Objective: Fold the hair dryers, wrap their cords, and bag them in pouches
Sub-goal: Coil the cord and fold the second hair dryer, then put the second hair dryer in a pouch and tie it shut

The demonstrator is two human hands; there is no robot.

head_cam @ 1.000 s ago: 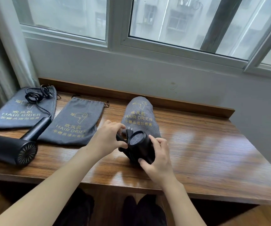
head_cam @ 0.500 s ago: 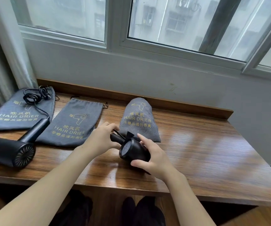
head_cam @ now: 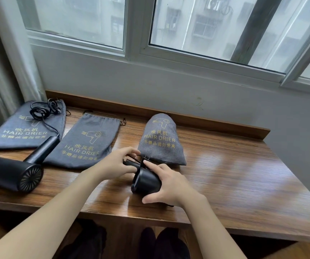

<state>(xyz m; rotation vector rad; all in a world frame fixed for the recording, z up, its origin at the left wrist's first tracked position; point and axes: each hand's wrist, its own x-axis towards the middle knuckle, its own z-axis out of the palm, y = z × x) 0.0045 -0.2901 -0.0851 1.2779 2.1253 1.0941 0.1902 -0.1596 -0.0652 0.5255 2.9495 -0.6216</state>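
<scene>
My right hand [head_cam: 171, 182] grips the barrel of the black hair dryer [head_cam: 145, 182] just above the bench [head_cam: 234, 176]. My left hand [head_cam: 116, 165] pinches its folded handle at the far end. A filled pouch [head_cam: 161, 141] lies directly behind; an empty pouch [head_cam: 89, 141] lies to the left.

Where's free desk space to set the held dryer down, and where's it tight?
Right side of the wooden desk is bare, from the bulging pouch to the right edge. A narrow bare strip runs along the front edge. The left is crowded: second dryer, its cord, and two flat pouches. Both hands hold the dryer at centre.
</scene>
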